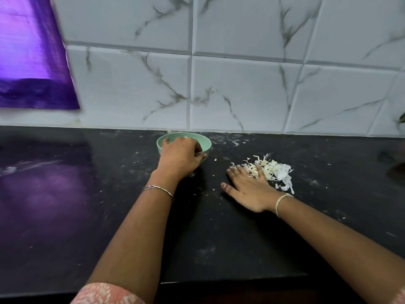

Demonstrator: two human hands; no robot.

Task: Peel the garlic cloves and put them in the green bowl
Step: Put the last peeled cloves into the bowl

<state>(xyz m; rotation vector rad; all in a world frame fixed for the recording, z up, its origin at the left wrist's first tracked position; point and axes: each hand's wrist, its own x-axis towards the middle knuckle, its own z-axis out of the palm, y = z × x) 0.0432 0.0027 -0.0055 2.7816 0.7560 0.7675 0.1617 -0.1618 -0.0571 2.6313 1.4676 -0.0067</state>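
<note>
A small green bowl (206,143) stands on the black counter close to the tiled wall. My left hand (180,155) grips its near rim, thumb outside and fingers curled over the edge into the bowl, hiding most of what is inside. To the right lies a heap of white garlic skins (274,171). My right hand (247,187) lies flat on the counter with straight, spread fingers, its fingertips touching the left edge of the heap. No whole clove shows in view.
The black counter (87,205) carries scattered white flecks and smears. A marbled tile wall (241,84) rises right behind the bowl. A purple sheet (32,62) hangs at the upper left. The counter's front edge (219,281) runs near my elbows.
</note>
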